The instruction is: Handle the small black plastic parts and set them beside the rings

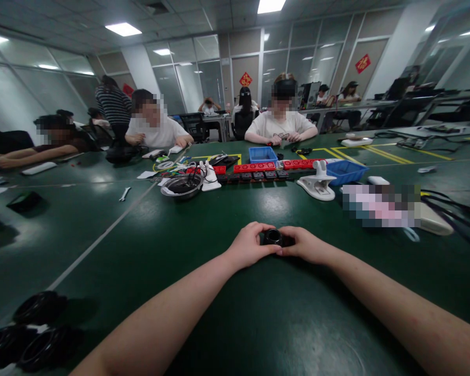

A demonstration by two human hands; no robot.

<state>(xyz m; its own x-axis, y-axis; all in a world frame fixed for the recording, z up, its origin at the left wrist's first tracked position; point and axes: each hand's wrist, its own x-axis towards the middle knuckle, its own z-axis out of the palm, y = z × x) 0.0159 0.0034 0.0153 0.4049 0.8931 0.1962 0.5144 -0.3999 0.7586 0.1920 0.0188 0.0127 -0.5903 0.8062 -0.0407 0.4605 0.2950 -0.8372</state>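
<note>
Two hands on one black ring

Both hands close around a small black ring-shaped part (pixel 273 237) resting on the green worktop (pixel 227 313): the left hand (pixel 250 245) curls its fingers over the part's left side, the right hand (pixel 303 244) pinches its right side. Beyond the hands nothing stands close; farther off sit a metal bowl (pixel 181 185), a row of red and black blocks (pixel 254 171), a white clamp (pixel 318 183) and two blue bins (pixel 263 154). Near the left forearm lie black rings (pixel 39 334). Other people sit across the worktop in a glass-walled office under ceiling lights.
</note>
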